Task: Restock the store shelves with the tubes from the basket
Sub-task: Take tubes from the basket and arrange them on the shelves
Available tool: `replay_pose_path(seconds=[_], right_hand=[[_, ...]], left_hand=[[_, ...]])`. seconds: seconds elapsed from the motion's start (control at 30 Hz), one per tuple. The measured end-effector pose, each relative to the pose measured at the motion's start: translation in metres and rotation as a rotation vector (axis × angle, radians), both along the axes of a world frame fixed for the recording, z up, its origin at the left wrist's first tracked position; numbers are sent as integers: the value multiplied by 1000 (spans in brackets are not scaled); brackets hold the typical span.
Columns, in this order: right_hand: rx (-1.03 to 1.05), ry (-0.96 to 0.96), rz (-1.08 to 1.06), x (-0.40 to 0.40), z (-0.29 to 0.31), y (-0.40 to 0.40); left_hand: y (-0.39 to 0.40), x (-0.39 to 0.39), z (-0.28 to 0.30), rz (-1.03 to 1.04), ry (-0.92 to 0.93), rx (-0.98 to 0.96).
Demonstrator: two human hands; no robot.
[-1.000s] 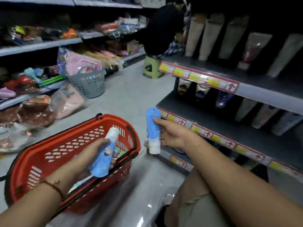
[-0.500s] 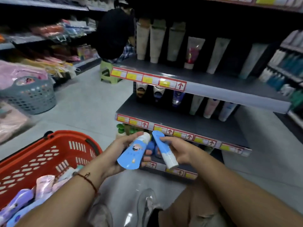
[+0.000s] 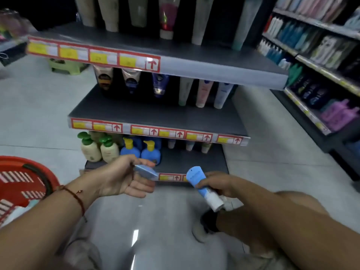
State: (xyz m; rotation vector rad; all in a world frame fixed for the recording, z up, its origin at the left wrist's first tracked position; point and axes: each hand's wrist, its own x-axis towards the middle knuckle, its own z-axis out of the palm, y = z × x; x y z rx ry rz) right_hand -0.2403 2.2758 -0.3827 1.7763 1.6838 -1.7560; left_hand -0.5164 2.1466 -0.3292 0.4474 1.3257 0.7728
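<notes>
My left hand (image 3: 124, 178) holds a blue tube (image 3: 146, 171) between thumb and fingers, seen nearly edge-on, in front of the bottom shelf (image 3: 194, 164). My right hand (image 3: 216, 184) grips a second blue tube with a white cap (image 3: 204, 187), cap pointing down and right. Both hands hover just before the bottom shelf's front edge. The red basket (image 3: 23, 184) sits at the left edge with a few tubes inside. The middle shelf (image 3: 155, 114) carries upright tubes at its back.
Green-capped lotion bottles (image 3: 97, 148) and blue pump bottles (image 3: 140, 151) stand on the bottom shelf's left part. Another stocked rack (image 3: 321, 75) runs along the right. A green stool (image 3: 64, 66) stands on the floor behind. My shoe (image 3: 204, 225) is below the right hand.
My view swung right from the basket to the shelf unit. Both hands carried their blue tubes away from the basket and moved apart in front of the bottom shelf.
</notes>
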Motion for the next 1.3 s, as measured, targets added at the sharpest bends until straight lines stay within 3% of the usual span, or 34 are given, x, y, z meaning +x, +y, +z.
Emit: replay_pose_path(seconds=[0.1, 0.2, 0.43, 0.6, 0.77, 0.87, 1.03, 1.13, 1.3], right_hand=[[124, -83, 139, 18, -19, 2], [218, -76, 117, 21, -31, 10], [346, 59, -129, -14, -59, 63], [454, 48, -321, -45, -96, 106], [499, -113, -387, -72, -122, 147], [485, -48, -264, -83, -132, 168], [588, -204, -205, -74, -155, 181], [620, -287, -60, -68, -164, 177], [534, -98, -296, -65, -155, 158]], left_hand=[[11, 16, -13, -61, 59, 1], [22, 29, -25, -158, 156, 7], [50, 48, -40, -337, 461, 66], [69, 41, -61, -272, 683, 149], [85, 29, -79, -229, 728, 166], [97, 27, -85, -175, 675, 167], [110, 32, -91, -132, 668, 144], [112, 39, -93, -156, 634, 118], [110, 46, -96, -166, 660, 149]])
